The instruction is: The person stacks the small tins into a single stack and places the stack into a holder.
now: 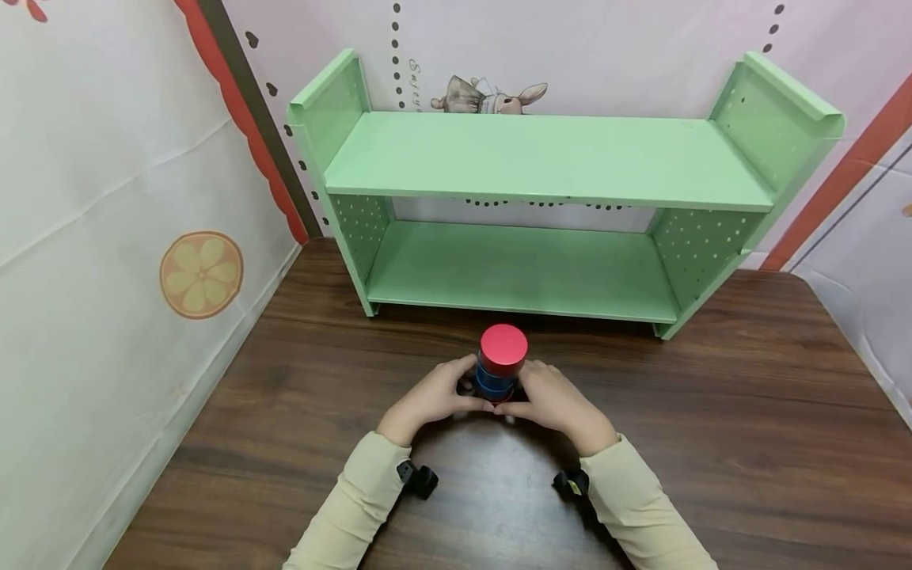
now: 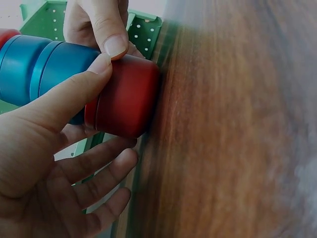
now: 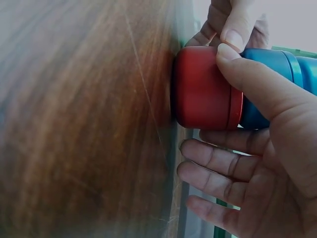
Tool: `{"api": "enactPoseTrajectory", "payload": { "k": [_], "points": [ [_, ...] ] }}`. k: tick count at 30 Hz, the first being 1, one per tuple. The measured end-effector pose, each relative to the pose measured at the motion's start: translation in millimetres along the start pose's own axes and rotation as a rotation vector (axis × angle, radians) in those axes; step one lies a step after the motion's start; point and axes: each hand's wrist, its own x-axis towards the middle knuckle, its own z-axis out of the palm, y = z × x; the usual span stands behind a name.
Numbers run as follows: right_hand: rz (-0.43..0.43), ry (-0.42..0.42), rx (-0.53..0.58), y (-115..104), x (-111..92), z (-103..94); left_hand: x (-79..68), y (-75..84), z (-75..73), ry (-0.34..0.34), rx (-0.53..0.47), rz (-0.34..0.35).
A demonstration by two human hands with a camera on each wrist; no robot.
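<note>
A stack of small round metal tins stands on the table in front of the shelf. The red top tin (image 1: pixel 503 347) sits over blue tins (image 1: pixel 493 384), and a red bottom tin (image 2: pixel 131 94) touches the tabletop. My left hand (image 1: pixel 436 396) holds the stack low from the left, thumb across the front of the bottom tin. From the right, my right hand (image 1: pixel 559 402) grips the same red tin between thumb and index finger. Both thumb tips meet at the front. In the wrist views each hand's other fingers spread loosely below the tin.
Behind the stack stands a green two-tier shelf (image 1: pixel 541 158) with perforated side panels. The dark wooden table (image 1: pixel 727 427) stretches around it. Printed cloth walls (image 1: pixel 107 317) rise at the left, back and right. Each wrist wears a small black camera (image 1: pixel 425 481).
</note>
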Motion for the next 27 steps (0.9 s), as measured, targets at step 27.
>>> {"api": "enactPoseTrajectory", "payload": {
  "k": [27],
  "points": [
    [-0.013, -0.030, -0.035, 5, -9, -8.9, 1.5, 16.8, 11.9, -0.012, 0.204, 0.016]
  ]
}}
